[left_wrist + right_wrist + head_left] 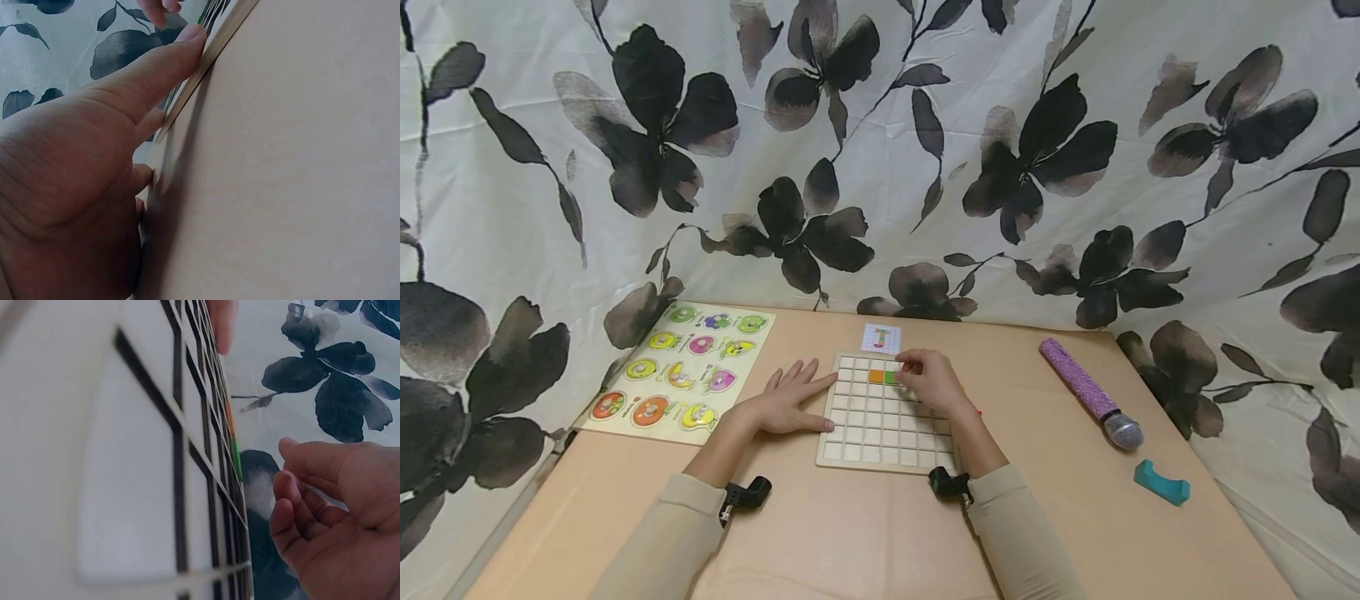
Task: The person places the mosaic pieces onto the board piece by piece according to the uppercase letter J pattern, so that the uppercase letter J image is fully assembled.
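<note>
A pale grid board [880,429] lies on the table, with an orange tile [876,376] and a green tile [890,377] side by side in its upper part. Against the board's left edge rests my left hand [786,402], fingers spread. In the left wrist view its thumb [169,65] touches the board's edge [212,62]. My right hand [934,382] is over the board's upper right, fingertips close to the green tile. Its fingers [284,519] are bent towards the thumb in the right wrist view; whether something small sits between them is hidden.
Behind the board lies a small card [881,338] with a coloured pattern. A fruit-picture sheet [655,396] is at the left. To the right are a purple glittery microphone [1078,379] and a teal curved block [1162,482]. Something small and red [980,412] shows beside the right forearm.
</note>
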`<state>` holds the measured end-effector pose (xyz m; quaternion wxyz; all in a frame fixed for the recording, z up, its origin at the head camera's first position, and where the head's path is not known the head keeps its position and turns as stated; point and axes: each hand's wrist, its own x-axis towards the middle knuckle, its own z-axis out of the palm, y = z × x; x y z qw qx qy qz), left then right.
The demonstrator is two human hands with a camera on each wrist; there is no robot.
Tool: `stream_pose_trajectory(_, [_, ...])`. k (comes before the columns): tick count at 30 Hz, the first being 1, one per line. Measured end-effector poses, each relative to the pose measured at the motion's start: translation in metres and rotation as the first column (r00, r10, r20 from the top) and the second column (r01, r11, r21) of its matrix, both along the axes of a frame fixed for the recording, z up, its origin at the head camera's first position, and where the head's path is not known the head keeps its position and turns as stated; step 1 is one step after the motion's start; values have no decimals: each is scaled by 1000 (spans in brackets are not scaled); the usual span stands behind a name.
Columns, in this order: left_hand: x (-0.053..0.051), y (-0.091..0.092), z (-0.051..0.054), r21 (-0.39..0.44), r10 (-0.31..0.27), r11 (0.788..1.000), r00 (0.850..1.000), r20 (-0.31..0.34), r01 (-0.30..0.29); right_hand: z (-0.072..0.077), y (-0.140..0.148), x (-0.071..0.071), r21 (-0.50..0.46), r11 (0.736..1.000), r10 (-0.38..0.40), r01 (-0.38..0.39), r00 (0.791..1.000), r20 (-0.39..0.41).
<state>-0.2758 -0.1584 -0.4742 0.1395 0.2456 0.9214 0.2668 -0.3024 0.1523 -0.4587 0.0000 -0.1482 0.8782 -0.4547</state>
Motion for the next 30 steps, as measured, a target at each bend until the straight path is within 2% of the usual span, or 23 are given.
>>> stream_pose_trajectory(4, [1,-1,0,25,3,1000,1000,7,-3,7,4,2,4,1000,-1,1,1000,-19])
stream_pose_trajectory(18, [-3,-1,-7,-6,-2,1000,1000,-9,2,17,35,1,35,999,19,-17,998,-63])
stream_pose_trajectory(23, [-5,-2,-10,40,-19,999,1000,-13,19,20,46,1,36,999,9,-6,998,-69])
stream_pose_trajectory(30, [-1,-1,-3,34,-21,999,1000,-5,21,18,61,2,53,998,-27,29,999,-35])
